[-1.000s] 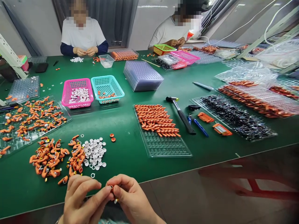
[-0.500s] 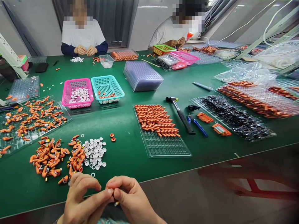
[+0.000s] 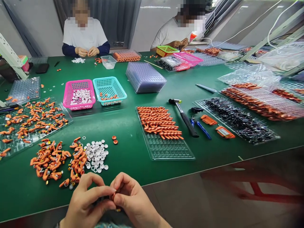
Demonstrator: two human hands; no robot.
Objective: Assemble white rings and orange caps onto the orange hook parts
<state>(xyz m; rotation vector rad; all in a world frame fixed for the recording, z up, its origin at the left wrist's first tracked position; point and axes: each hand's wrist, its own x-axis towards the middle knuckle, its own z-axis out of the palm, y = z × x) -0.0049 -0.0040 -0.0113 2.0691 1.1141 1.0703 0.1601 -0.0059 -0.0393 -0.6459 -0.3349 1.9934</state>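
Over the near table edge, my left hand (image 3: 89, 199) and my right hand (image 3: 136, 201) meet with fingers closed around a small orange plastic part (image 3: 112, 197). The thumb and index finger of my right hand pinch it. My left index fingertip presses at its top and the left thumb lies close below. A yellowish tip shows under the fingers; most of the part is hidden. Just beyond my left hand lie a pile of orange earbud-shaped pieces (image 3: 49, 160) and a heap of white round caps (image 3: 97, 155). Two small orange cups (image 3: 114, 139) lie beyond the caps.
A clear tray (image 3: 173, 153) holds rows of orange pieces. To its right lie a hammer (image 3: 184, 117), blue-handled pliers (image 3: 203, 129) and a tray of dark parts (image 3: 237, 118). Pink (image 3: 67, 103) and turquoise (image 3: 122, 95) baskets stand farther back. Two people sit across the table.
My left fingers have shifted on the orange part, the index finger now at its top and the thumb lower. Both hands stay at nearly the same place.
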